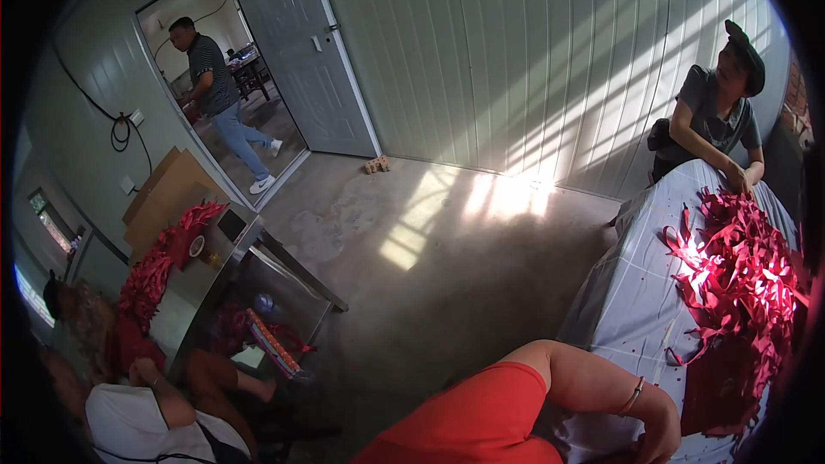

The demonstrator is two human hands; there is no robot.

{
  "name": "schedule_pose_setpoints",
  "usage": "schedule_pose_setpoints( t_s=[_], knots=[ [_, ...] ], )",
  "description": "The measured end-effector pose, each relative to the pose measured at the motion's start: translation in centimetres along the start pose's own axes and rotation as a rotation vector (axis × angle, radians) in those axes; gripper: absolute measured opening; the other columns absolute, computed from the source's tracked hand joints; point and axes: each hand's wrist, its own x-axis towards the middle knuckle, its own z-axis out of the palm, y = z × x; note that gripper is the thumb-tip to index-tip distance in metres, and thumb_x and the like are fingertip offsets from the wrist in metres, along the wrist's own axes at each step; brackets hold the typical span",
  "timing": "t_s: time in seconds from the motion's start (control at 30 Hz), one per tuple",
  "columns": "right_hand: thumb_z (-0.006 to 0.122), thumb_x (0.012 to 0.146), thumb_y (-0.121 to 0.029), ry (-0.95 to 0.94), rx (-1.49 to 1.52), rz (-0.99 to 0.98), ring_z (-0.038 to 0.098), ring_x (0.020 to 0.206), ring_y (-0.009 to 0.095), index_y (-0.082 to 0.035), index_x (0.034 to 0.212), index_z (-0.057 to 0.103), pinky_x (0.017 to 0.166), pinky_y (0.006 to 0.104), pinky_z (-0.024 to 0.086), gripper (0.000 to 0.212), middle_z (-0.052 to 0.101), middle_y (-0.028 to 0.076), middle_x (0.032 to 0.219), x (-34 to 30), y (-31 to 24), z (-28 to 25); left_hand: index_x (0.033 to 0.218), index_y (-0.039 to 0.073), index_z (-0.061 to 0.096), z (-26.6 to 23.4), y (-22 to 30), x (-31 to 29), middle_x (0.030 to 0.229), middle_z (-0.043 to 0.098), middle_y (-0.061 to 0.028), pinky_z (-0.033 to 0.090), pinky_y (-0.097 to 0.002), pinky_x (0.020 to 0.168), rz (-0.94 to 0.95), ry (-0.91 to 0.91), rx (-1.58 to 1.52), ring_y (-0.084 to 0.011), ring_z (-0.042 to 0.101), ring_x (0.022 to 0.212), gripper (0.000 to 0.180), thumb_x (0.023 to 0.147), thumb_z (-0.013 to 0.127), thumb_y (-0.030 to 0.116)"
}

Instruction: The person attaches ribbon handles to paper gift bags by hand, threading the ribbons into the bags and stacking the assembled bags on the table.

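Observation:
My left arm, in a red sleeve, reaches from the lower edge to the table on the right, with a bracelet on the wrist. My left hand points down at the table's near side, beside dark red fabric. Its fingers are mostly hidden at the picture's lower edge, so their grip does not show. My right hand is out of sight. Beyond the left hand, a tangled pile of red fabric strips covers much of the pale checked tablecloth, partly in bright sun.
A person in a dark cap leans on the table's far end. Left, a seated person in white is near another table bearing red fabric and cardboard. Someone walks through the doorway beside the open door. A brick lies by the wall.

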Motion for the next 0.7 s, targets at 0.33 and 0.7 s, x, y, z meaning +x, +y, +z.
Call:
schedule_pose_setpoints(
  t_s=[0.33, 0.7],
  knots=[
    [0.073, 0.089, -0.005, -0.001, -0.039, -0.040, 0.064, 0.072, 0.010, 0.004, 0.097, 0.071, 0.067, 0.0282, 0.054, 0.012, 0.072, 0.011, 0.081, 0.6, 0.1, 0.5, 0.089, -0.003, 0.068, 0.1, -1.0, 0.6, 0.070, 0.065, -0.0120, 0.048, -0.0359, 0.056, -0.020, -0.008, 0.038, -0.0214, 0.059, 0.061, 0.024, 0.079, 0.074, 0.018],
    [0.073, 0.089, -0.006, 0.011, -0.084, -0.067, 0.063, 0.073, 0.010, 0.004, 0.098, 0.071, 0.067, 0.0278, 0.054, 0.013, 0.072, 0.010, 0.080, 0.6, 0.2, 0.6, 0.092, -0.003, 0.069, -0.2, -1.4, 0.9, 0.072, 0.065, -0.0114, 0.049, -0.0351, 0.058, -0.028, -0.031, 0.076, -0.0211, 0.060, 0.063, 0.026, 0.081, 0.074, 0.020]
  ],
)
